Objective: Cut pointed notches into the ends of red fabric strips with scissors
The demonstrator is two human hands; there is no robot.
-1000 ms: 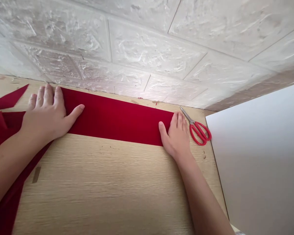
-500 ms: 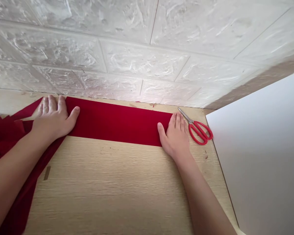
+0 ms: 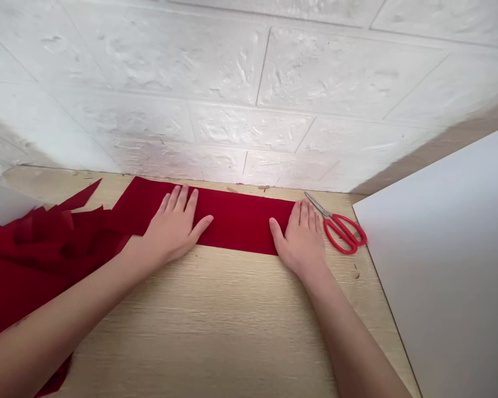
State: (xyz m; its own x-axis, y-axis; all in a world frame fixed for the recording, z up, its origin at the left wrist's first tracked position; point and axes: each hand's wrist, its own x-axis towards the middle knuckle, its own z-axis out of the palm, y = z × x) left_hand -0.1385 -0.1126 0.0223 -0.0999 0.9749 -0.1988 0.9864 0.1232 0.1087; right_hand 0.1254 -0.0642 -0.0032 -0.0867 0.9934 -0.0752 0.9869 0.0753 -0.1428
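A dark red strip of cloth (image 3: 240,221) lies flat along the back of the wooden table. My left hand (image 3: 175,224) rests flat on its left half, fingers spread and thumb pointing right. At the strip's right end my right hand (image 3: 302,235) presses down with its palm, the thumb apart from the fingers and covering that edge. Just right of those fingers lie scissors (image 3: 341,226) with red handles, their blades pointing up and left. Leftward, the cloth runs into a crumpled heap of red fabric (image 3: 58,237), partly hidden by my left forearm.
A white brick-pattern wall (image 3: 224,72) closes off the table's back. On the right stands a smooth white panel (image 3: 444,249), and part of another pale panel (image 3: 6,204) shows at far left. Small scraps (image 3: 263,187) lie by the wall on the wooden tabletop (image 3: 216,320).
My left hand has slid right along the cloth strip, closer to my right hand, which stays at the right end. The red fabric at left has shifted and bunched; the view has tilted slightly.
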